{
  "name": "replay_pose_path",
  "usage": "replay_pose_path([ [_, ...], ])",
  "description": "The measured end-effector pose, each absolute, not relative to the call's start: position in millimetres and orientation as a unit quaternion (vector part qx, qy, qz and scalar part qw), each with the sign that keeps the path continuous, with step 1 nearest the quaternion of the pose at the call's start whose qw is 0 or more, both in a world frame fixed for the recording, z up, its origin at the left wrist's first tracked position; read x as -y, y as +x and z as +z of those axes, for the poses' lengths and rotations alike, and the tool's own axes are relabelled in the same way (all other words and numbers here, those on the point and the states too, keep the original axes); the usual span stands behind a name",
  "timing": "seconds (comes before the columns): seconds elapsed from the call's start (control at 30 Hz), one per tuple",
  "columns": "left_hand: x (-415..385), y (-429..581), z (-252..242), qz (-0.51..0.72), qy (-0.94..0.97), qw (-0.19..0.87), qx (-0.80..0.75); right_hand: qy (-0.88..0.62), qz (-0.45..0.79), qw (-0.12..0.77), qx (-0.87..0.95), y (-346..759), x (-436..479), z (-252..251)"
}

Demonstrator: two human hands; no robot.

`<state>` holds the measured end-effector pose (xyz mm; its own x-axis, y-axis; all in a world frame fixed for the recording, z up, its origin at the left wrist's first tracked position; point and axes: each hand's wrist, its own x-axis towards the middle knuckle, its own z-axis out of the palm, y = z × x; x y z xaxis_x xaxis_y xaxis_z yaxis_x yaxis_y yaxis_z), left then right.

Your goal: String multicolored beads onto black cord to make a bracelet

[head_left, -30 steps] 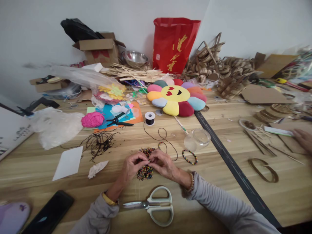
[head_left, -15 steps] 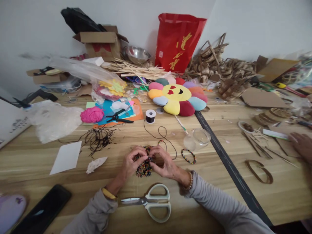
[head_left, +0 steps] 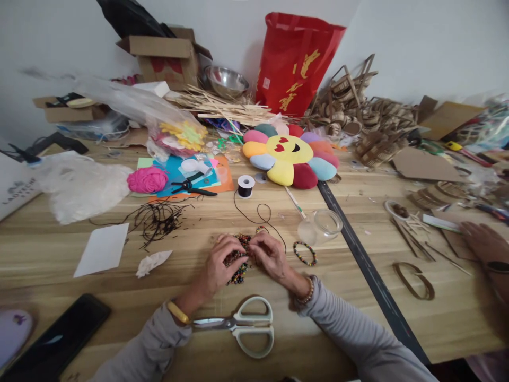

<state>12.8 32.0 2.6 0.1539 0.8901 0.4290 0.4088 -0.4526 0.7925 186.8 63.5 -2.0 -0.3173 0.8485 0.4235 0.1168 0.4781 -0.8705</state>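
Several small multicoloured beads (head_left: 239,276) lie in a pile on the table between my hands. My left hand (head_left: 225,264) curves over the pile's left side, thumb and fingertips closed in at the beads; what they grip is too small to make out. At the pile's right edge, my right hand (head_left: 271,260) is pinched, its fingertips hiding whatever is between them. Thin black cord (head_left: 254,220) loops from a white spool (head_left: 245,187) and passes behind my right hand, where a short beaded stretch (head_left: 261,229) shows. A beaded bracelet (head_left: 305,253) lies to the right.
White-handled scissors (head_left: 252,324) lie in front of my hands. A glass jar (head_left: 321,227) stands beyond the bracelet. Black cord scraps (head_left: 159,223), a white card (head_left: 102,249) and a phone (head_left: 59,339) are on the left. Another person's hand (head_left: 481,239) rests at the far right.
My hands have drawn slightly apart; the right one has moved from the pile's middle to its right edge. The view has shifted a little.
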Motion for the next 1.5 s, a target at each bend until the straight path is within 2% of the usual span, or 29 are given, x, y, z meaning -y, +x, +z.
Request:
replay_pose_path([
  [0.23, -21, 21, 1, 0.308, 0.837, 0.146, -0.428, -0.38, 0.512, 0.489, 0.595, 185, -65, -3],
  [0.4, -18, 21, 1, 0.266, 0.851, 0.092, -0.443, -0.401, 0.546, 0.493, 0.546, 185, -67, 3],
  [1.5, -18, 21, 3, 0.246, 0.85, 0.084, -0.459, -0.397, 0.562, 0.481, 0.544, 185, -68, -1],
])
